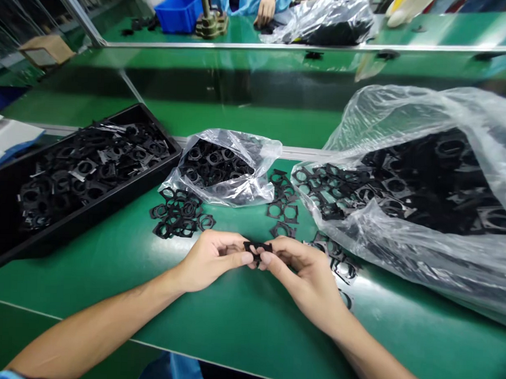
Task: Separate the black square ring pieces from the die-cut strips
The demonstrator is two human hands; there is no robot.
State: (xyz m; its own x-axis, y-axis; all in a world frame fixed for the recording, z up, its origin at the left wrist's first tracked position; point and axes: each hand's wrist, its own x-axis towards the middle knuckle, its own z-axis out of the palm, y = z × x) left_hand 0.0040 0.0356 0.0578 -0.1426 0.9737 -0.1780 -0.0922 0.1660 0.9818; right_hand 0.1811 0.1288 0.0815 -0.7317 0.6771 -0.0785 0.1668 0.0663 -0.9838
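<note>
A small black plastic ring part is held between both my hands above the green table. My left hand pinches its left end, fingers closed. My right hand pinches its right end, fingers curled round it. Just beyond my hands lies a loose heap of the same black parts, and a few more lie to the right of it. A small clear bag with parts sits behind them. A big clear bag full of parts lies at the right. A black tray holding parts stands at the left.
Across the green conveyor, another person's hand rests on the far table beside a blue bin and a further plastic bag. A cardboard box sits far left. White paper lies by the tray.
</note>
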